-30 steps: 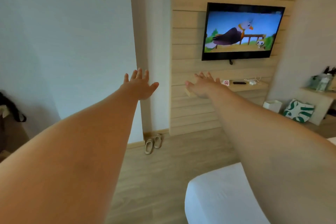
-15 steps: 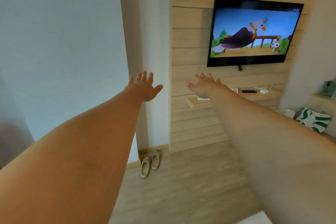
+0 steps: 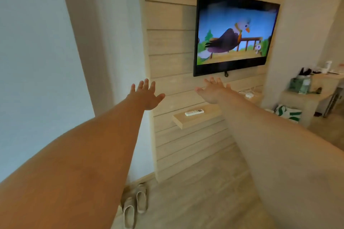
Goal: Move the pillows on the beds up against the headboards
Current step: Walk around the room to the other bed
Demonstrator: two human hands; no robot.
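No pillow, bed or headboard is in view. Both my arms are stretched straight out in front of me, in the air. My left hand (image 3: 146,95) is open with fingers spread, in front of the edge of the wood-panelled wall. My right hand (image 3: 214,91) is open too, fingers apart, just below the wall-mounted television. Neither hand holds or touches anything.
A television (image 3: 234,31) hangs on the slatted wood wall. Below it a small shelf (image 3: 195,120) carries a white remote (image 3: 194,112). A pair of slippers (image 3: 135,204) lies on the wood floor by the wall. At the right are a low counter (image 3: 305,96) and a green-and-white bag (image 3: 287,113).
The view has swung left and closer to the wall; the white bed corner seen at the bottom has left the frame. Both hands stay open and outstretched.
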